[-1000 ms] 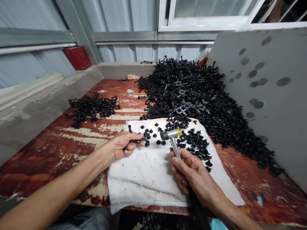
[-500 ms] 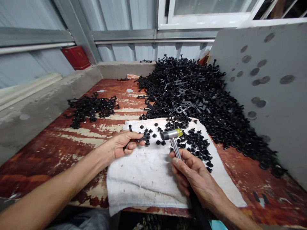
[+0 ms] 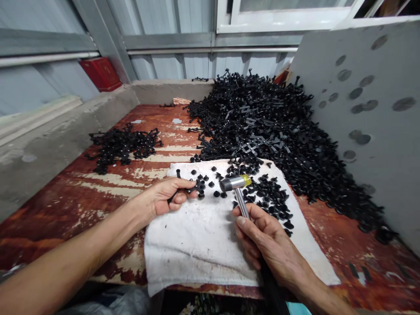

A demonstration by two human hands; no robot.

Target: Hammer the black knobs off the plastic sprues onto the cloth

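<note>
One red box (image 3: 100, 75): far left, on the concrete ledge (image 3: 106, 108); a faint mark on its face is too small to read.
Table (image 3: 42, 229): reddish-brown, worn to pale streaks.
Cloth (image 3: 197, 249): white, creased, specked, spread across the near middle.
Wall (image 3: 183, 65): pale corrugated metal, with a white-framed window (image 3: 272, 27) far right.
Grey panel (image 3: 390, 148): along the right side, marked with dark round spots.
Large heap (image 3: 256, 118): black jointed pieces, from far middle down the right, reaching the cloth's far edge.
Small pile (image 3: 126, 146): similar pieces, left.
Loose caps (image 3: 275, 201): black, scattered on the cloth around the hammer head.
Left hand (image 3: 170, 197): pinching a black piece (image 3: 178, 173) over the cloth's left side.
Right hand (image 3: 262, 236): wrapped round the hammer (image 3: 232, 183), its dark face left, yellow face right.
Gap: hands apart, loose caps between them.
</note>
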